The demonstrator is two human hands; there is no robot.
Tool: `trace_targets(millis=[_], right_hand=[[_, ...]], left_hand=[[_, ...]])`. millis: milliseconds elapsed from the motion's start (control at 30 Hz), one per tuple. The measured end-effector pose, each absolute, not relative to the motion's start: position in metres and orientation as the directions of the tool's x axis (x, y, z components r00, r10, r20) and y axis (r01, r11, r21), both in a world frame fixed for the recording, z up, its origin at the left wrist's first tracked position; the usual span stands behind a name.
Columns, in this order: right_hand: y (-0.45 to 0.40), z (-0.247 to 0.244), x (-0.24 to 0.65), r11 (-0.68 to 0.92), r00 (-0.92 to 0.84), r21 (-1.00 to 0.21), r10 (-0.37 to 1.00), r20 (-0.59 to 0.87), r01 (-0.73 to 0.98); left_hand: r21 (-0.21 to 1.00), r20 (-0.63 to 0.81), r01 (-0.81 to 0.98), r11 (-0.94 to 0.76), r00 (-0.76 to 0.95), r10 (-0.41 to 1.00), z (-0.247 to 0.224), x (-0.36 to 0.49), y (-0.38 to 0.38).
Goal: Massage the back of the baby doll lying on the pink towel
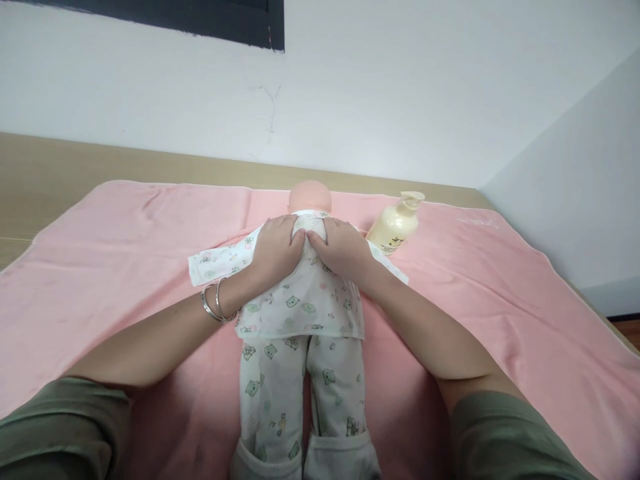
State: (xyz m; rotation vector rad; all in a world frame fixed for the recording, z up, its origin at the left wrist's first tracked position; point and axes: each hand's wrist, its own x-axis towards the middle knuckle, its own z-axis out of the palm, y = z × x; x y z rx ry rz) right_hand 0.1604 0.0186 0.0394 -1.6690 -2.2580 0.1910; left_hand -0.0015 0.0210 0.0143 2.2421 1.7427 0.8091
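A baby doll (310, 313) in a white printed top and trousers lies stretched out with its head away from me. Its smooth head (311, 195) shows no face, and its sleeves spread to both sides. My left hand (277, 248) lies flat on the upper left of the doll's torso, fingers pointing toward its shoulder. On the upper right, my right hand (344, 248) rests the same way. The two thumbs come close together over the middle of the top. Neither hand grips anything. Two silver bangles (217, 301) circle my left wrist.
Under the doll spreads a pink blanket (125, 267) on a wooden surface (60, 160). A pale yellow pump bottle (395, 225) is beside the doll's right-hand sleeve, leaning to the right. Behind stands a white wall (375, 93) with a dark frame (240, 23) at the upper left.
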Motion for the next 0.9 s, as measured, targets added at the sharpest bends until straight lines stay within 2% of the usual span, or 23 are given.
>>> trace_targets(millis=[167, 300, 500, 700, 900], right_hand=[[0.018, 0.038, 0.161, 0.319, -0.271, -0.302, 0.943, 0.192, 0.898], [0.017, 0.038, 0.161, 0.331, -0.282, -0.304, 0.94, 0.194, 0.894], [0.015, 0.038, 0.159, 0.335, -0.289, -0.254, 0.936, 0.203, 0.907], [0.017, 0.037, 0.161, 0.354, -0.312, -0.248, 0.93, 0.192, 0.902], [0.018, 0.039, 0.163, 0.36, -0.319, -0.246, 0.928, 0.193, 0.9]], left_hand=[[0.441, 0.296, 0.852, -0.284, 0.161, 0.942, 0.017, 0.001, 0.016], [0.376, 0.323, 0.874, -0.307, 0.186, 0.928, 0.02, 0.002, 0.012], [0.359, 0.239, 0.896, -0.261, 0.182, 0.954, 0.022, -0.001, 0.019], [0.269, 0.247, 0.93, -0.249, 0.183, 0.952, 0.019, -0.001, 0.022], [0.31, 0.29, 0.914, -0.261, 0.17, 0.942, 0.014, 0.001, 0.02]])
